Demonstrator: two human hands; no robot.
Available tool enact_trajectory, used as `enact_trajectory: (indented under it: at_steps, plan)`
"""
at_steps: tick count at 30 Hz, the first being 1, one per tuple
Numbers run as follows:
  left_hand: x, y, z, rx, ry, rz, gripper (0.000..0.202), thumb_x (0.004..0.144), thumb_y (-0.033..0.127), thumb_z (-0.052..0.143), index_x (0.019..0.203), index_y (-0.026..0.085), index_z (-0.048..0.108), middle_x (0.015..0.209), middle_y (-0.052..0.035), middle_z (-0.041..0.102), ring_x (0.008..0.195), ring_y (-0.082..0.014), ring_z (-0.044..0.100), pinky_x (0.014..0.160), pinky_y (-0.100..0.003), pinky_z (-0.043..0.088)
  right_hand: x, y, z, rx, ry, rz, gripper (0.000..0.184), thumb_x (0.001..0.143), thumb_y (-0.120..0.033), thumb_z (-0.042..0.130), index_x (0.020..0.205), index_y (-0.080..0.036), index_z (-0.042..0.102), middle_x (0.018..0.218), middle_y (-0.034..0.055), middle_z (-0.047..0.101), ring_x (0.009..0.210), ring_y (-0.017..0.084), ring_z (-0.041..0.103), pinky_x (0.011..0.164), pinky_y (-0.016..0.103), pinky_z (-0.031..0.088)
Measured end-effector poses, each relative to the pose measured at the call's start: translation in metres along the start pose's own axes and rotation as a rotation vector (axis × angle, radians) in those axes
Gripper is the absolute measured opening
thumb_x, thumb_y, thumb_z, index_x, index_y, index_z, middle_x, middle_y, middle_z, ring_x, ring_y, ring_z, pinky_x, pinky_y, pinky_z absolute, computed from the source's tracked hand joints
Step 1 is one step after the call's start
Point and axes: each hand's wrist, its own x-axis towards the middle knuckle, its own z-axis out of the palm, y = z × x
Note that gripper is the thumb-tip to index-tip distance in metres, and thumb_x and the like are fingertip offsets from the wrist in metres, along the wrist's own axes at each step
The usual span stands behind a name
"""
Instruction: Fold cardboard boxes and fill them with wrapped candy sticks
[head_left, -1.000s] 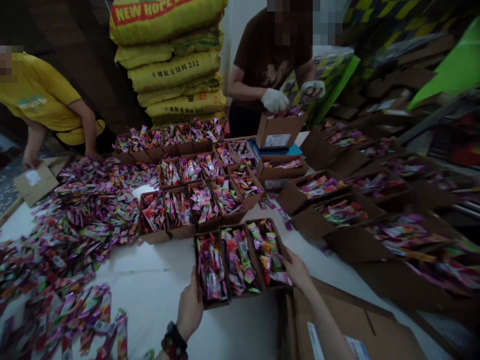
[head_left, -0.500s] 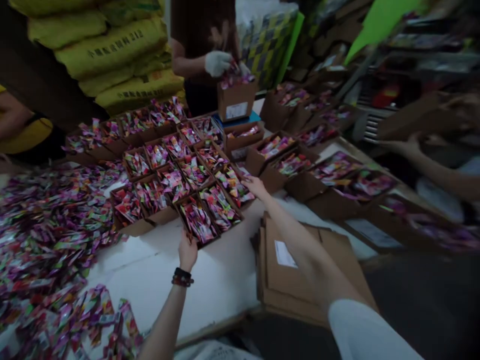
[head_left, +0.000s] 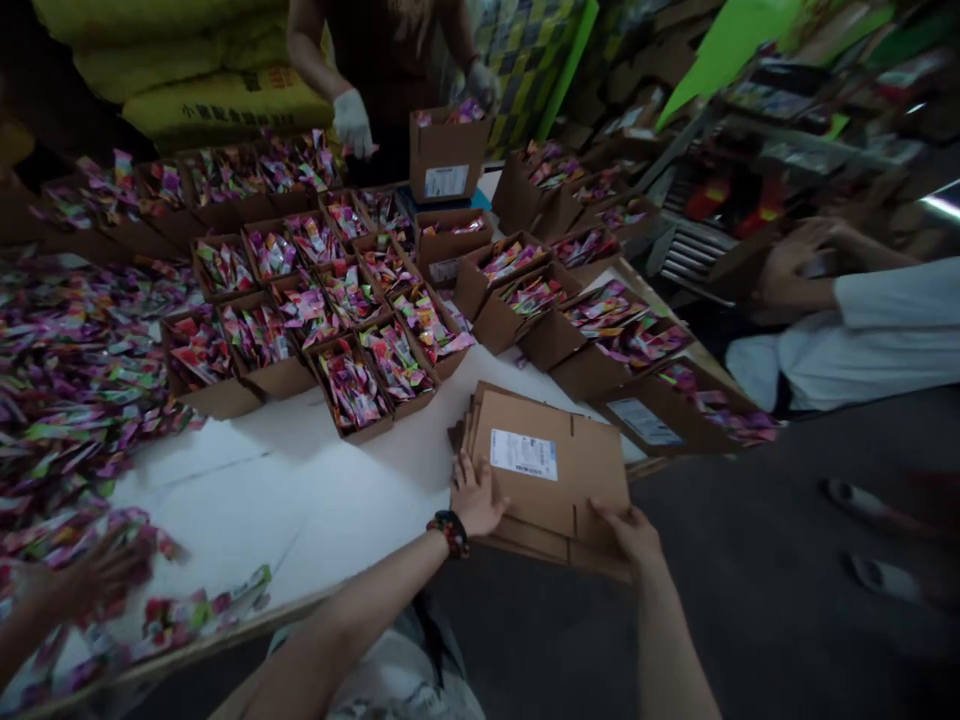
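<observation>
A stack of flattened cardboard boxes point(head_left: 600, 440), the top one bearing a white label point(head_left: 523, 454), lies at the front edge of the white table. My left hand point(head_left: 478, 497), with a beaded bracelet at the wrist, rests on the stack's left side, its fingers apart. At the near right corner, my right hand point(head_left: 628, 532) is closed on the top flattened box, thumb above and the other fingers partly hidden. Beyond the stack stand open cardboard boxes point(head_left: 367, 432) full of small, colourful wrapped packets.
Loose packets point(head_left: 82, 370) are heaped on the left of the table point(head_left: 300, 490). Another person's hand point(head_left: 101, 565) reaches into them. Across the table, a person in white gloves point(head_left: 352, 122) stands by a filled box point(head_left: 448, 160). Someone else's arm point(head_left: 802, 275) is at the right.
Both my hands have left the filled boxes and come to the flattened stack. The gloved person's hands have moved apart from the far box. A hand has appeared at the lower left.
</observation>
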Motion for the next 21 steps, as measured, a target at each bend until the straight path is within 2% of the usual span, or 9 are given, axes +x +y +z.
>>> enact_trajectory:
  at_steps: [2, 4, 6, 8, 11, 14, 17, 19, 21]
  plan:
    - [-0.002, 0.001, 0.005, -0.141, 0.023, 0.003, 0.079, 0.080, 0.038, 0.061, 0.148, 0.011, 0.034, 0.160, -0.0204, -0.008, 0.146, -0.0399, -0.013, 0.115, -0.065, -0.001, -0.016, -0.010, -0.010, 0.047, 0.055, 0.084, 0.062, 0.032, -0.054, 0.079, 0.080, -0.020, 0.060, 0.091, 0.0161, 0.070, 0.095, 0.039, 0.066, 0.088, 0.057, 0.050]
    - [-0.019, -0.003, -0.006, -0.423, 0.085, 0.054, 0.075, 0.081, 0.038, 0.061, 0.146, 0.011, 0.036, 0.161, -0.0203, 0.007, 0.149, -0.0339, 0.001, 0.119, -0.056, 0.005, -0.043, -0.025, -0.023, 0.238, 0.135, 0.087, 0.065, 0.036, -0.053, 0.079, 0.089, -0.020, 0.061, 0.103, 0.0140, 0.069, 0.102, 0.035, 0.065, 0.095, 0.054, 0.048]
    - [-0.051, -0.013, -0.033, -0.702, 0.247, 0.148, 0.078, 0.082, 0.041, 0.061, 0.148, 0.014, 0.030, 0.158, -0.0176, 0.023, 0.147, -0.0286, 0.020, 0.121, -0.047, 0.017, -0.079, -0.037, -0.034, 0.429, 0.118, 0.038, 0.060, 0.044, -0.050, 0.081, 0.094, -0.023, 0.063, 0.105, 0.0105, 0.068, 0.098, 0.029, 0.066, 0.091, 0.048, 0.052]
    - [-0.097, -0.030, -0.071, -0.866, 0.462, 0.227, 0.075, 0.083, 0.048, 0.062, 0.146, 0.019, 0.033, 0.151, -0.0136, 0.039, 0.139, -0.0268, 0.037, 0.117, -0.043, 0.029, -0.120, -0.041, -0.031, 0.492, -0.009, -0.018, 0.050, 0.048, -0.046, 0.083, 0.090, -0.025, 0.066, 0.095, 0.0076, 0.069, 0.085, 0.024, 0.066, 0.082, 0.042, 0.055]
    - [-0.171, -0.073, -0.134, -0.892, 0.840, 0.233, 0.055, 0.079, 0.052, 0.066, 0.122, 0.019, 0.057, 0.123, -0.0092, 0.063, 0.117, -0.0244, 0.056, 0.104, -0.037, 0.042, -0.186, -0.044, 0.018, 0.473, -0.257, -0.118, 0.039, 0.053, -0.043, 0.083, 0.082, -0.022, 0.068, 0.079, 0.0048, 0.068, 0.072, 0.020, 0.063, 0.072, 0.037, 0.055]
    - [-0.222, -0.131, -0.181, -0.886, 1.146, 0.163, 0.049, 0.071, 0.054, 0.072, 0.102, 0.018, 0.061, 0.103, -0.0050, 0.065, 0.103, -0.0196, 0.059, 0.092, -0.030, 0.045, -0.246, -0.060, 0.105, 0.458, -0.551, -0.254, 0.036, 0.058, -0.047, 0.079, 0.077, -0.019, 0.067, 0.077, 0.0052, 0.070, 0.072, 0.021, 0.063, 0.075, 0.040, 0.053]
    - [-0.240, -0.182, -0.197, -0.956, 1.197, -0.017, 0.051, 0.066, 0.058, 0.071, 0.097, 0.021, 0.057, 0.102, -0.0020, 0.061, 0.094, -0.0155, 0.056, 0.075, -0.024, 0.043, -0.285, -0.088, 0.177, 0.487, -0.571, -0.354, 0.043, 0.061, -0.050, 0.075, 0.089, -0.019, 0.065, 0.093, 0.0078, 0.070, 0.088, 0.024, 0.063, 0.087, 0.044, 0.049]
    - [-0.241, -0.202, -0.195, -0.986, 1.189, -0.137, 0.045, 0.066, 0.054, 0.071, 0.091, 0.020, 0.054, 0.098, -0.0010, 0.060, 0.086, -0.0130, 0.054, 0.067, -0.021, 0.038, -0.301, -0.107, 0.201, 0.523, -0.611, -0.379, 0.042, 0.068, -0.050, 0.072, 0.094, -0.019, 0.061, 0.103, 0.0091, 0.068, 0.099, 0.023, 0.061, 0.094, 0.043, 0.046]
    - [-0.241, -0.212, -0.192, -0.994, 1.180, -0.177, 0.040, 0.066, 0.049, 0.070, 0.087, 0.019, 0.053, 0.091, -0.0005, 0.060, 0.079, -0.0116, 0.052, 0.065, -0.021, 0.037, -0.313, -0.123, 0.210, 0.537, -0.631, -0.351, 0.039, 0.073, -0.052, 0.067, 0.091, -0.019, 0.057, 0.103, 0.0087, 0.066, 0.098, 0.022, 0.059, 0.095, 0.041, 0.044]
